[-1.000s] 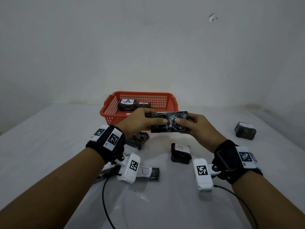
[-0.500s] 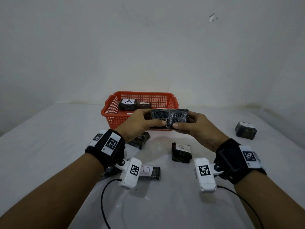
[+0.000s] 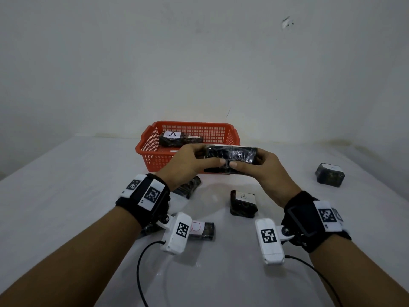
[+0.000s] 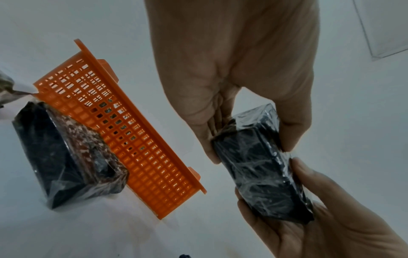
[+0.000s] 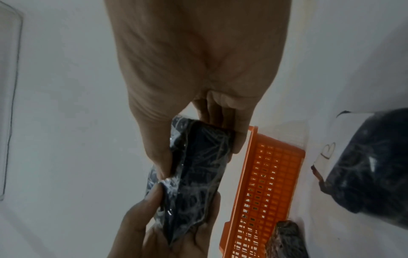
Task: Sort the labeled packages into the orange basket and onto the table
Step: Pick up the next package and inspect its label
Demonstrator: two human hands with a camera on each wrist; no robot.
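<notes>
Black wrapped package [image 3: 231, 159] gripped by both hands, left hand [image 3: 188, 165], right hand [image 3: 265, 171], "A" package [image 3: 171, 139] in orange basket [image 3: 152, 140], "B" package [image 3: 243, 203] on table [image 3: 66, 185]

The basket [image 3: 155, 149] stands at the far middle of the surface [image 3: 66, 185], with the A package [image 3: 171, 139] in it. Before its near wall both hands, left hand [image 3: 188, 165] and right hand [image 3: 265, 171], hold a package [image 3: 232, 156] above the surface. Nearer lie the B package [image 3: 243, 203] at the middle, another package [image 3: 203, 230] to its left, and one [image 3: 329, 177] far right.
</notes>
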